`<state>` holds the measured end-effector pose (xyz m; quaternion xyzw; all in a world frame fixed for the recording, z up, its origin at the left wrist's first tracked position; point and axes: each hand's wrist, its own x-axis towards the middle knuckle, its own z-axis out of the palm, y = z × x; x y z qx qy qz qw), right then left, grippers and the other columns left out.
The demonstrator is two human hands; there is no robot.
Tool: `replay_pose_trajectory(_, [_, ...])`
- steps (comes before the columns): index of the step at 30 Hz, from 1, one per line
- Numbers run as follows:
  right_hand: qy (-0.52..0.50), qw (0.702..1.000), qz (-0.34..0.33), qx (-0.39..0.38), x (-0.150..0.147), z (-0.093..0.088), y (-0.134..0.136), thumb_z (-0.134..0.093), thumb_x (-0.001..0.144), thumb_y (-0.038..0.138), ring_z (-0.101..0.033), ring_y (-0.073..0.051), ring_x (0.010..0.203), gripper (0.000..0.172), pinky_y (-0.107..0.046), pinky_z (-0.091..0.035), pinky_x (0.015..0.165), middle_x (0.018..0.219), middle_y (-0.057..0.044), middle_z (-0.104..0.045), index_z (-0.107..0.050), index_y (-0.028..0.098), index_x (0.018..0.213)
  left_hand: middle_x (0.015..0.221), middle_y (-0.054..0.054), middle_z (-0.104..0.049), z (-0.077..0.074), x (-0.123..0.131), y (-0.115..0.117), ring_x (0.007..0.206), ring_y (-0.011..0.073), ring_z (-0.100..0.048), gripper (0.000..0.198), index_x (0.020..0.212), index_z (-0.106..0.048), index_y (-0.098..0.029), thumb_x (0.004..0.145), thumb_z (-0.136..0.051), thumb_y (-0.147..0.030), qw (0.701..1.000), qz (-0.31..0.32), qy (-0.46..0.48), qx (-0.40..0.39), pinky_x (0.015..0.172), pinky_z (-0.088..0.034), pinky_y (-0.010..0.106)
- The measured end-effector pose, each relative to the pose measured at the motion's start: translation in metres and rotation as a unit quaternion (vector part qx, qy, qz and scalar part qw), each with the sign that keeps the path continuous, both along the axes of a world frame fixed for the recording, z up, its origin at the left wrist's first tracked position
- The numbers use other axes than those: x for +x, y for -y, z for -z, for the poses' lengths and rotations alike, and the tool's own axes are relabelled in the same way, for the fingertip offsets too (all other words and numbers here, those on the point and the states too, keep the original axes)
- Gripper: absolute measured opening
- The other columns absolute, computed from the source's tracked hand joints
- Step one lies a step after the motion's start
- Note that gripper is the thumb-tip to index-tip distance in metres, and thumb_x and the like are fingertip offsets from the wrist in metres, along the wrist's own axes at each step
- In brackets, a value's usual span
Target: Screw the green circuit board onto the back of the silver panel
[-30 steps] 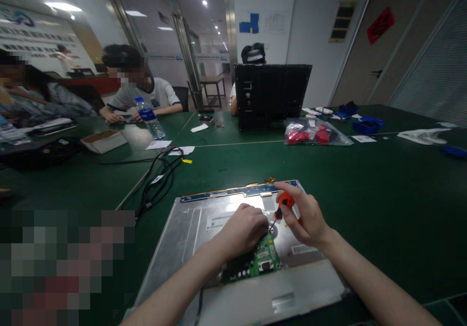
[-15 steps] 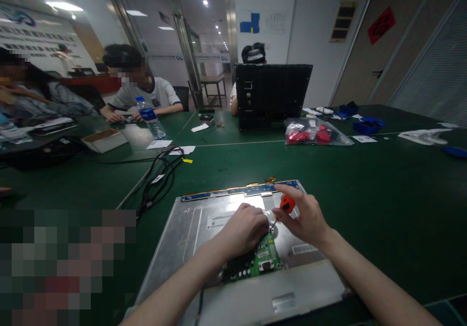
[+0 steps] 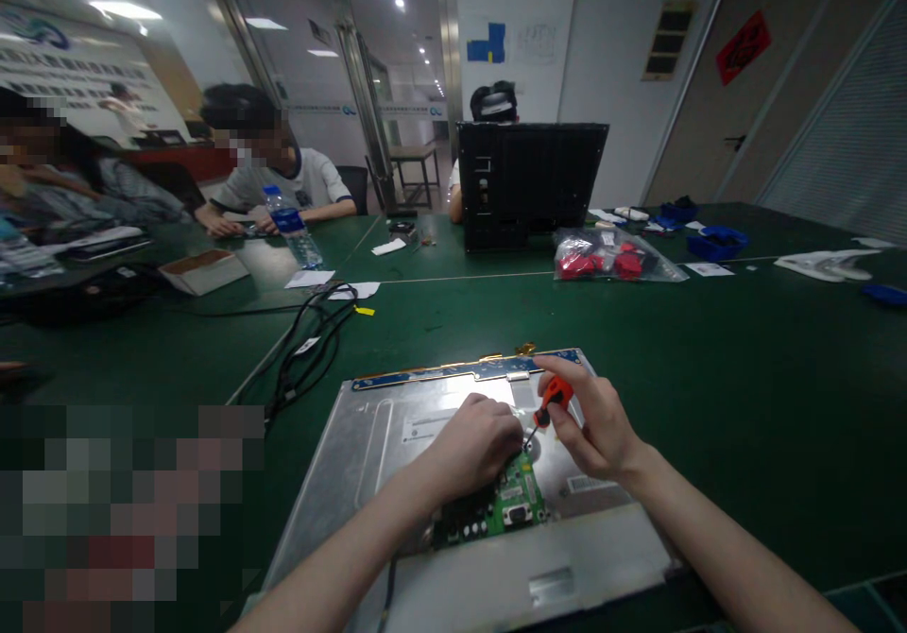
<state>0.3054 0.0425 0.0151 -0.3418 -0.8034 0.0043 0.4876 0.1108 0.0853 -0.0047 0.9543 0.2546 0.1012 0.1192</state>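
Note:
A silver display panel (image 3: 322, 482) lies back side up on the table in front of me, with a narrow blue circuit strip (image 3: 425, 374) along its far edge. On its middle sits a green circuit board (image 3: 521, 491). My right hand (image 3: 599, 425) grips a small orange and black screwdriver (image 3: 554, 399), whose tip points down at the board's far corner. Close to that tip, my left hand (image 3: 482, 439) is closed with its fingers bent at the board's edge. Whatever is under its fingertips is hidden.
Black cables (image 3: 316, 340) lie left of the panel. Farther back stand a water bottle (image 3: 290, 227), a small open box (image 3: 205, 272), a black monitor (image 3: 531, 184) and a plastic bag with red items (image 3: 616, 257). Blue trays (image 3: 715, 244) are at the right. People sit across the table.
My right fingers have shifted on the screwdriver handle, with the thumb lower and more of the handle showing. My left hand and the panel have stayed in place.

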Motion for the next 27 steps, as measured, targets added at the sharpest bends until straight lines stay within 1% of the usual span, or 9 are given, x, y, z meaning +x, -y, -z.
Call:
replay_pose_trajectory(5, [0.001,0.999,0.029,0.018,-0.0035,-0.002,0.0,-0.043,0.093,0.019,-0.056,-0.013,0.051,0.04,-0.025,-0.045,0.05,0.069,0.003,-0.059,-0.042,0.019,0.133,0.082,0.004,-0.07,0.0009,-0.0001,-0.0006,0.077,0.0191,-0.062,0.017,0.081,-0.068,-0.017,0.089,-0.055,-0.01,1.0,0.001,0.003,-0.004,0.078,-0.042,0.034])
replay_pose_trajectory(9, [0.006,0.998,0.052,0.042,-0.0055,-0.0016,-0.0013,-0.047,0.095,0.023,-0.053,-0.012,0.049,0.039,-0.023,-0.044,0.048,0.066,0.005,-0.057,-0.041,0.02,0.134,0.082,0.005,-0.07,0.0002,-0.0005,-0.0002,0.077,0.0186,-0.062,0.017,0.081,-0.068,-0.017,0.09,-0.054,-0.011,1.0,0.002,0.005,-0.006,0.076,-0.042,0.033])
replay_pose_trajectory(14, [0.019,0.996,0.064,0.056,-0.0049,0.001,-0.0038,-0.049,0.097,0.028,-0.054,-0.011,0.048,0.036,-0.022,-0.043,0.048,0.065,0.006,-0.059,-0.042,0.021,0.132,0.087,0.005,-0.07,0.0012,-0.001,-0.0005,0.082,0.0188,-0.063,0.017,0.088,-0.069,-0.017,0.091,-0.053,-0.012,1.0,0.007,0.011,-0.009,0.08,-0.043,0.033])
replay_pose_trajectory(20, [0.023,0.997,0.056,0.055,-0.0024,0.0029,-0.0056,-0.053,0.098,0.031,-0.057,-0.011,0.051,0.035,-0.021,-0.046,0.05,0.073,0.002,-0.066,-0.044,0.022,0.13,0.087,0.005,-0.07,0.0036,-0.0018,-0.0013,0.083,0.0198,-0.064,0.016,0.087,-0.068,-0.017,0.089,-0.054,-0.01,1.0,0.008,0.009,-0.014,0.08,-0.043,0.034])
replay_pose_trajectory(24, [0.017,0.998,0.046,0.042,-0.0016,0.0025,-0.0043,-0.052,0.098,0.032,-0.058,-0.012,0.053,0.034,-0.022,-0.045,0.05,0.074,0.002,-0.065,-0.046,0.021,0.129,0.087,0.005,-0.07,0.0037,-0.0016,-0.0011,0.081,0.0192,-0.063,0.017,0.089,-0.069,-0.017,0.09,-0.054,-0.009,1.0,0.009,0.01,-0.01,0.08,-0.042,0.034])
replay_pose_trajectory(27, [0.007,0.999,0.024,0.027,-0.0017,-0.0005,-0.0021,-0.047,0.098,0.032,-0.057,-0.013,0.054,0.034,-0.025,-0.046,0.052,0.073,0.001,-0.063,-0.046,0.018,0.129,0.084,0.005,-0.069,0.0031,-0.0011,-0.0011,0.078,0.0186,-0.061,0.017,0.086,-0.068,-0.017,0.089,-0.054,-0.009,1.0,0.007,0.008,-0.008,0.079,-0.042,0.033])
